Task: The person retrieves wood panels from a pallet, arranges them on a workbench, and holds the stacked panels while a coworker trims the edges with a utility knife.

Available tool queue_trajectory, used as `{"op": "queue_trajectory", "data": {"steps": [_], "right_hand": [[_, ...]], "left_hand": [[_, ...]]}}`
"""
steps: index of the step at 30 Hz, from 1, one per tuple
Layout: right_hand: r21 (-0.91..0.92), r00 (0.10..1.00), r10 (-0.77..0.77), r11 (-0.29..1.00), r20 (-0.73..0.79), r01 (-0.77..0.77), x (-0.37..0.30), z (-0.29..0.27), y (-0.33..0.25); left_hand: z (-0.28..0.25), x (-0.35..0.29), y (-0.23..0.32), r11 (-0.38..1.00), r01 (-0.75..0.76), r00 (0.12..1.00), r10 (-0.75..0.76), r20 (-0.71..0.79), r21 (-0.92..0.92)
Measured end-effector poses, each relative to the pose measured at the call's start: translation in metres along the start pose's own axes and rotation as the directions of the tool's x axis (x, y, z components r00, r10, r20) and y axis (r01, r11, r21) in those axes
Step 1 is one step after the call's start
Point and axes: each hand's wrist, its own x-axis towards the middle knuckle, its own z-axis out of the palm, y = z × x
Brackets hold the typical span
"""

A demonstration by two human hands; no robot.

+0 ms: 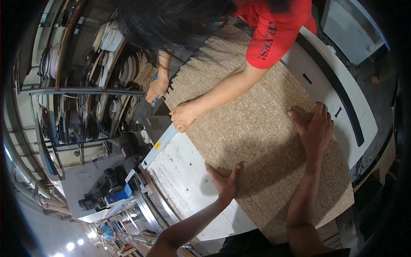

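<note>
**Chipboard panel pressed flat by four hands**

Chipboard, tan and speckled, forms the large flat panel (261,128) that lies across a white machine table (188,180), and everything else is placed from that panel. Far to its left stand dark metal shelves (81,94) stacked with coils of pale edge banding, and below them, well apart from the panel, sits a blue and black electric motor (109,188). Along the panel's left edge a strip of the white table shows bare, with a light metal guide rail (160,143) running beside it.

At the panel's upper left corner a co-worker in a red short-sleeved shirt (274,30) leans over it. One of that person's hands (156,90) is closed around a small blue tool just off the panel's edge; the other hand (183,116) rests with curled fingers on the left edge itself.

On the panel's lower left edge the wearer's left hand (224,182) lies open, fingers spread, its palm pressing the board where it meets the table. It grips nothing. Further right, on the panel's upper right part, the wearer's right hand (314,126) also lies open and flat, fingers pointing away, pressing down on the surface. Beyond the panel's right edge curves a white machine housing with a black band (342,94).
</note>
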Motion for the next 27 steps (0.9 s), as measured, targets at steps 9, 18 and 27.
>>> {"op": "queue_trajectory", "data": {"steps": [9, 18, 27], "right_hand": [[-0.015, 0.999, -0.014, 1.0, -0.033, 0.013, 0.0007, 0.0023, -0.0007], [-0.029, 1.0, -0.007, 1.0, -0.012, 0.006, 0.0006, 0.0047, 0.0019], [-0.005, 1.0, 0.016, 1.0, 0.015, -0.016, 0.0002, 0.001, 0.001]], "left_hand": [[0.0011, -0.0006, 0.005, 0.999, 0.031, 0.999, -0.03, -0.018, 0.024], [0.0017, 0.0002, -0.0009, 0.996, 0.057, 0.998, -0.056, -0.016, 0.069], [0.0025, 0.0001, 0.0016, 0.997, 0.023, 1.0, -0.022, -0.02, 0.079]]}}
